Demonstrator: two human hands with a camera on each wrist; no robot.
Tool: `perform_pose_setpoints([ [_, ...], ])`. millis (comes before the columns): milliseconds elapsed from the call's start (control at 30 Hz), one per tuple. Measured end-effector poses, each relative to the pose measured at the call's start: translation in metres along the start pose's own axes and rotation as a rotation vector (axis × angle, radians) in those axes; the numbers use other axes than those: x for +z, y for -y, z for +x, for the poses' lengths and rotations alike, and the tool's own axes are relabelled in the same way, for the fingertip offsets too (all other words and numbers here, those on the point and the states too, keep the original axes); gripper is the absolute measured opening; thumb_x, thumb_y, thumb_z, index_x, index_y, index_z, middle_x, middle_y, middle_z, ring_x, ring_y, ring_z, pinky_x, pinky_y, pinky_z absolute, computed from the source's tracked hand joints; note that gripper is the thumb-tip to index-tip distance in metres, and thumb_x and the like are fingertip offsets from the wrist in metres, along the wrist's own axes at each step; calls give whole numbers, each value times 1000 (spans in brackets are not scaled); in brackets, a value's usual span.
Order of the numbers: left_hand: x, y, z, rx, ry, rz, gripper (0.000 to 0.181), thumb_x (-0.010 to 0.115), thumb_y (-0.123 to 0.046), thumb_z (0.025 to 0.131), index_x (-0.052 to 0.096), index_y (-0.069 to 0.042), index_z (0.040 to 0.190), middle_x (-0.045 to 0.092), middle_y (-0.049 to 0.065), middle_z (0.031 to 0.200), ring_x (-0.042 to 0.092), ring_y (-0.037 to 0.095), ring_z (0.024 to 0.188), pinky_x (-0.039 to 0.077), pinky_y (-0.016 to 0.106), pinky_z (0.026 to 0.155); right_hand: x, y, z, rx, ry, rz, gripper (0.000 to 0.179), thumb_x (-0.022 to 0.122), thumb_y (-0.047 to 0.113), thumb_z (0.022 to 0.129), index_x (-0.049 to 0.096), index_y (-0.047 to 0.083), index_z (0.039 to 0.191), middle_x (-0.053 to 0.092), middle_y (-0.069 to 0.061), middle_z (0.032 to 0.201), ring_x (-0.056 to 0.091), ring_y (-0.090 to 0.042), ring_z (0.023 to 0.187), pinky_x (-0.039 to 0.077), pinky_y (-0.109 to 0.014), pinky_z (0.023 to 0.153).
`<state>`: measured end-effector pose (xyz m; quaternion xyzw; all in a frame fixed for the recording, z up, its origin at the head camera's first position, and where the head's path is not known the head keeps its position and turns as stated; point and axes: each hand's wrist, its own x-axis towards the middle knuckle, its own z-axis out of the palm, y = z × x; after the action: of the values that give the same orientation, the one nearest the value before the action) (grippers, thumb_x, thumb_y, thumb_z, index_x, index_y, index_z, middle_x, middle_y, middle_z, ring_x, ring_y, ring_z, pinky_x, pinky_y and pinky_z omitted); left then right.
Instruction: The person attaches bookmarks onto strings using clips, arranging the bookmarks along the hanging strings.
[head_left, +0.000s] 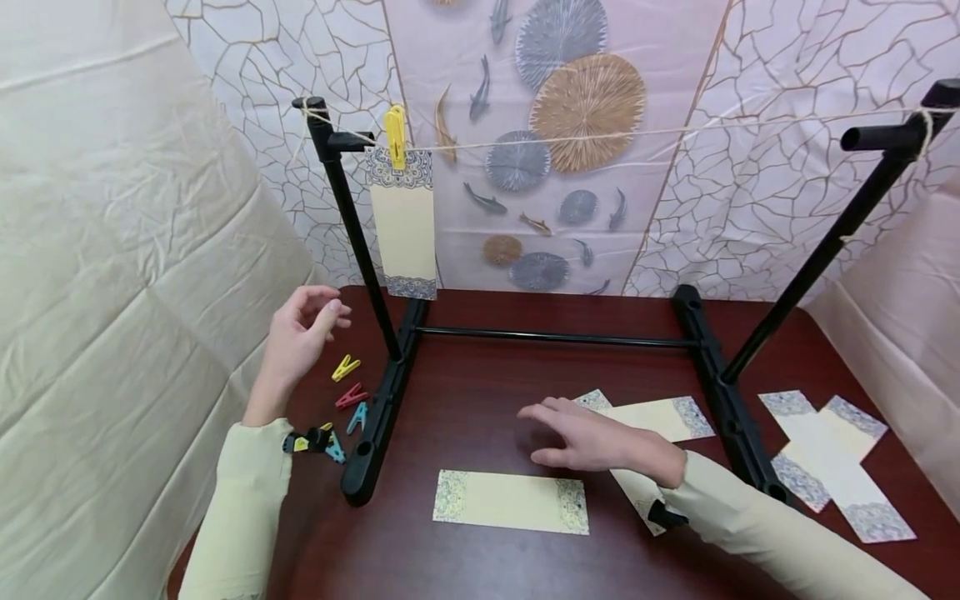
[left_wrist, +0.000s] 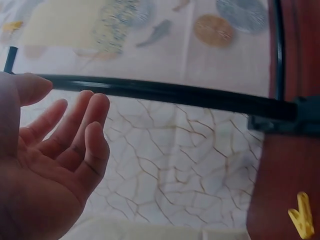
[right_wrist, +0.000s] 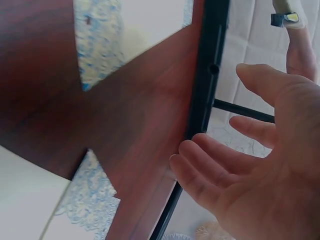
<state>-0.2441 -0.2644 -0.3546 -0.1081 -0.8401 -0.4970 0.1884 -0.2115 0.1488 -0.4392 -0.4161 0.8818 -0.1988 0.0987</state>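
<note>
The left hand has loose, bent fingers and nothing in it, near the hanging card, which a yellow clip pins to the string. The right hand has loose fingers too, holding nothing, over the table near the flat card. To pick that card up well, I think fingertips should lift one short edge gently; a hard pinch could crease it.

I'm seeing a smooth, glossy wood tabletop, shiny crossbar, matt paper near card, plastic far-left peg, creased cloth left drape.
</note>
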Motion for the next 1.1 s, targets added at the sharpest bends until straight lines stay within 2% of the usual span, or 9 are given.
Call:
perform_pose_setpoints([
  [100, -1, 14, -5, -21, 30, 45, 29, 55, -22, 101, 55, -3, 124, 69, 22, 107, 68, 1, 81, 53, 19, 61, 5, 0, -5, -7, 14, -38, 56, 69, 37, 91, 50, 13, 138, 58, -6, 114, 52, -14, 96, 47, -33, 82],
  [233, 0, 29, -10, -72, 75, 82, 32, 56, -28, 100, 54, -5, 123, 69, 19, 104, 68, 2, 78, 54, 22, 60, 11, -1, -12, -3, 46, -72, 58, 73, 42, 87, 52, 16, 134, 54, -2, 104, 45, -9, 88, 43, -26, 75],
  [367, 3, 42, -16, -147, 160, 122, 36, 58, -33, 99, 54, -7, 123, 69, 15, 102, 65, 2, 74, 53, 25, 60, 16, -2, -17, 13, 77, -100, 56, 75, 47, 84, 53, 18, 128, 47, 4, 97, 40, -8, 82, 40, -23, 67],
  [467, 7, 51, -22, -195, 228, 184, 37, 58, -35, 99, 54, -8, 124, 69, 14, 102, 65, 9, 75, 53, 26, 61, 19, -3, -21, 17, 88, -129, 52, 75, 50, 82, 53, 20, 119, 41, 8, 91, 38, -8, 78, 37, -21, 62],
  [567, 9, 58, -29, -238, 276, 229, 36, 59, -34, 99, 54, -8, 123, 68, 15, 100, 67, 21, 80, 54, 30, 66, 21, -2, -25, 18, 94, -155, 49, 76, 52, 80, 52, 20, 109, 38, 9, 87, 36, -7, 74, 35, -21, 59],
  [667, 11, 66, -36, -269, 314, 283, 37, 59, -34, 98, 54, -7, 123, 67, 15, 99, 67, 28, 84, 52, 31, 68, 25, -1, -28, 25, 110, -171, 50, 76, 54, 78, 52, 19, 106, 37, 9, 85, 36, -7, 72, 34, -21, 58],
  [767, 13, 74, -42, -296, 354, 346, 38, 60, -35, 98, 55, -8, 123, 67, 12, 98, 64, 25, 82, 48, 30, 68, 30, 0, -31, 15, 112, -203, 54, 77, 55, 76, 53, 19, 109, 39, 8, 86, 36, -7, 72, 35, -21, 60],
  [933, 17, 83, -48, -354, 390, 374, 38, 61, -34, 97, 56, -7, 122, 68, 13, 92, 61, 20, 76, 47, 29, 65, 37, 1, -35, -14, 99, -246, 59, 79, 56, 73, 56, 18, 112, 42, 7, 87, 37, -7, 75, 36, -21, 61],
  [1100, 21, 86, -52, -329, 433, 440, 38, 63, -33, 96, 57, -4, 119, 66, 6, 88, 57, 14, 71, 45, 29, 63, 39, 2, -37, -14, 91, -266, 59, 82, 54, 71, 56, 18, 109, 42, 6, 87, 36, -8, 74, 35, -21, 59],
])
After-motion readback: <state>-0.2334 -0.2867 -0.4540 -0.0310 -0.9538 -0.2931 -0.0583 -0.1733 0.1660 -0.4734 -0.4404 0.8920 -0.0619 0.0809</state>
